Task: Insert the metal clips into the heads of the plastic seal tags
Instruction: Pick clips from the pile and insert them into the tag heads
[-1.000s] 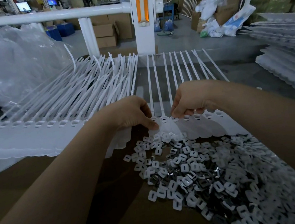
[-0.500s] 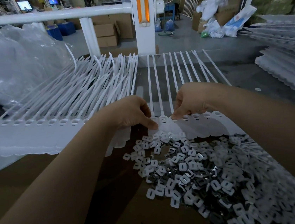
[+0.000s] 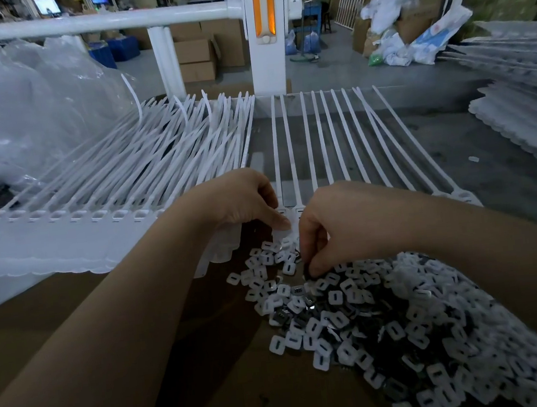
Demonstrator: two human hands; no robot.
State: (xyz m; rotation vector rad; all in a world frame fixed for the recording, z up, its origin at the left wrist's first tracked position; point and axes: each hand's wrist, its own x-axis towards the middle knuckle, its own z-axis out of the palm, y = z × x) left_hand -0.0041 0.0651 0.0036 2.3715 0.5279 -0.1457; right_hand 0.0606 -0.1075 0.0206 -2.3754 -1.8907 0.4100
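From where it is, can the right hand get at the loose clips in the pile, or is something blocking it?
Probably yes. The right hand is already down at the near edge of the clip pile, fingertips curled into the top pieces. Nothing lies between them; the left hand rests apart on the tag heads.

A: Is the right hand point(image 3: 340, 225) holding a clip?
B: Can't tell; its curled fingertips bury themselves in the clip pile point(image 3: 408, 328).
A: And the tag heads point(image 3: 290, 216)?
B: Mostly covered by both hands; the pile runs off the frame's right edge.
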